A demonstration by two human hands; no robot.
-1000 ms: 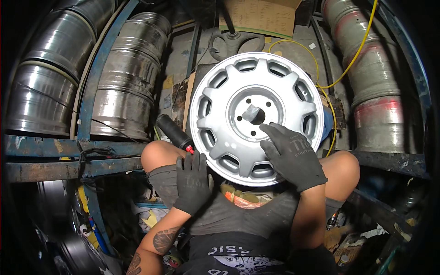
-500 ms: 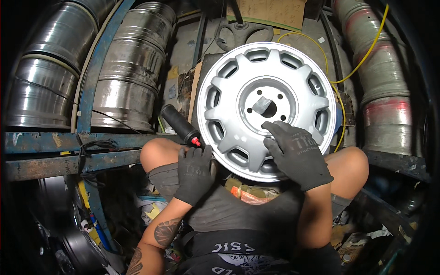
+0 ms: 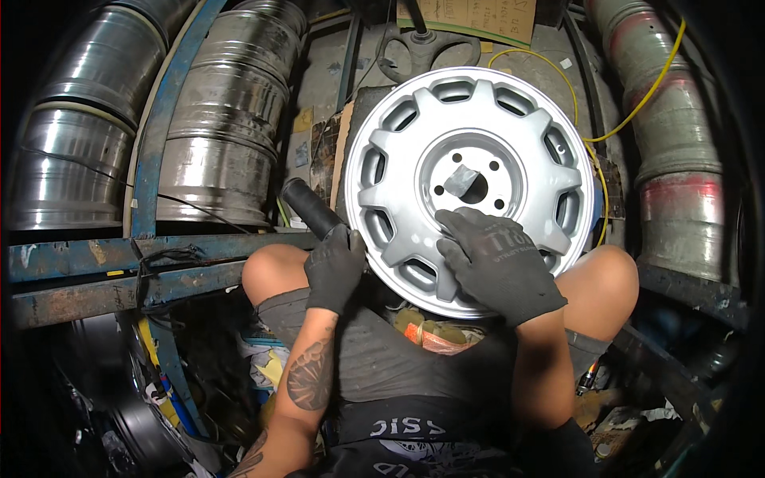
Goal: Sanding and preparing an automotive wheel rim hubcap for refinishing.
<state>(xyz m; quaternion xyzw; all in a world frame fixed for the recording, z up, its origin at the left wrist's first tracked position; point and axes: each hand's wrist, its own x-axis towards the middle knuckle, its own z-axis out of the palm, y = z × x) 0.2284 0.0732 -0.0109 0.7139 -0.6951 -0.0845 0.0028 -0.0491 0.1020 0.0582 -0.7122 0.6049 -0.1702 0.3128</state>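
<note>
A silver wheel rim (image 3: 414,231) lies face up before me, tilted slightly, with a dark centre hole, bolt holes and oval openings round its face. My right hand (image 3: 498,259), in a black glove, rests on the lower right of the rim, fingers stretched toward the hub and touching its surface. A small grey square piece (image 3: 460,182) lies on the hub, partly over the centre hole. My left hand (image 3: 333,263), also gloved, is closed round the lower end of a black cylindrical tool (image 3: 307,205) beside the rim's left edge. That end of the tool is hidden.
Stacked metal rims stand at left (image 3: 219,127) and right (image 3: 677,159). Blue steel beams (image 3: 199,248) run along the left. A yellow hose (image 3: 637,99) curves past the right side. Behind the rim are a dark-grey spoked handwheel (image 3: 430,54) and a cardboard sheet (image 3: 478,20).
My left hand has moved up and closed over the tool's red-tipped end, covering it. My right hand has shifted slightly left on the rim, and the view has moved a little.
</note>
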